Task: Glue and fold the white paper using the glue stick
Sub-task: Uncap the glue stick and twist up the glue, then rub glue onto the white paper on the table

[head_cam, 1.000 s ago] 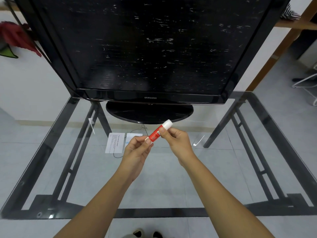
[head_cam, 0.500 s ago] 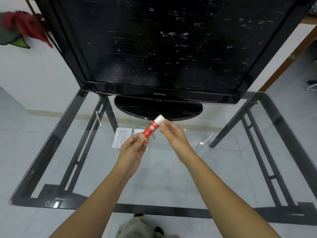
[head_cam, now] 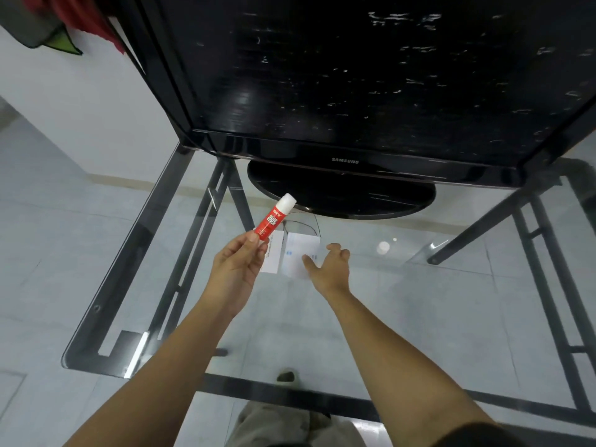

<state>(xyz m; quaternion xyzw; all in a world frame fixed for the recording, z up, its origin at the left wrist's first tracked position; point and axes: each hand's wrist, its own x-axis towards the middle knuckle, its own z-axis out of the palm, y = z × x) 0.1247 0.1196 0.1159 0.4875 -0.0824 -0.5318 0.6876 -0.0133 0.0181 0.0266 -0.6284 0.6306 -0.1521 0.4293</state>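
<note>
A red glue stick (head_cam: 273,218) with a white top points up and to the right, and my left hand (head_cam: 238,267) is shut on its lower end. Two white papers lie side by side on the glass table (head_cam: 419,317): a left paper (head_cam: 274,253), partly behind my left fingers, and a right paper (head_cam: 298,253) with small blue print. My right hand (head_cam: 329,266) is open with fingers spread, low over the right paper's near right corner. I cannot tell if it touches the paper. A small white round cap (head_cam: 383,247) sits on the glass to the right of that hand.
A large black television (head_cam: 345,75) on an oval black stand (head_cam: 342,196) fills the far half of the table, just beyond the papers. The table has a black metal frame (head_cam: 154,240) and a near edge (head_cam: 290,390). A thin cable (head_cam: 300,224) curls by the papers.
My right hand has let go of the glue stick and dropped open over the right paper. The white cap now lies on the glass. My left hand still holds the stick.
</note>
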